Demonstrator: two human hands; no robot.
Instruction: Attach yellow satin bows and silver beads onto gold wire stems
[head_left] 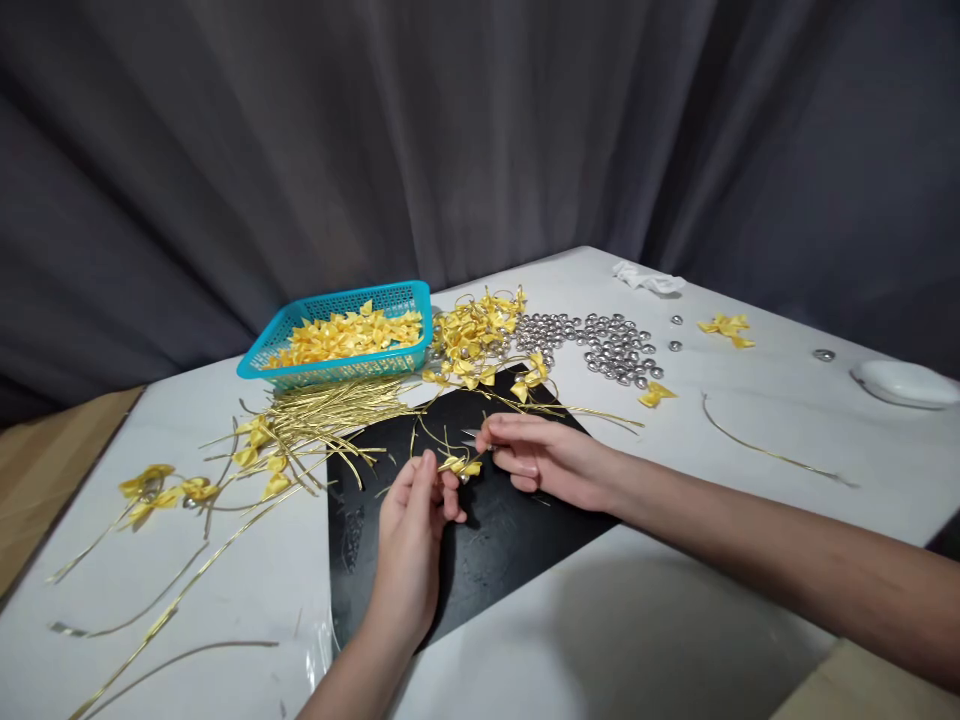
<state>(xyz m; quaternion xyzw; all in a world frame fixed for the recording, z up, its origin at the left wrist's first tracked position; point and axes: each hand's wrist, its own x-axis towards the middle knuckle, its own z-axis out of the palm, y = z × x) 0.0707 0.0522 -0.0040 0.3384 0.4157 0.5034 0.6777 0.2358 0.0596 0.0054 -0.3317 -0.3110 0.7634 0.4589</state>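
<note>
Over the black mat (495,570), my left hand (416,520) pinches a yellow ribbon bow (463,466) with gold cord attached. From the right, my right hand (544,455) reaches in with fingers bent together at the cord's end beside the bow. The tips of a metal tool (469,436), perhaps scissors, show just left of my right fingertips; whether that hand holds it or it lies on the mat, I cannot tell. Behind my hands, a bundle of gold cords (337,405) lies loose along the mat's far left edge.
A blue basket (259,362) of yellow bows stands at the back left. Beside it are a heap of finished-looking bows (480,325) and many silver beads (619,350). A white dish (904,384) sits far right; stray cords (772,445) and bows (154,492) are scattered around.
</note>
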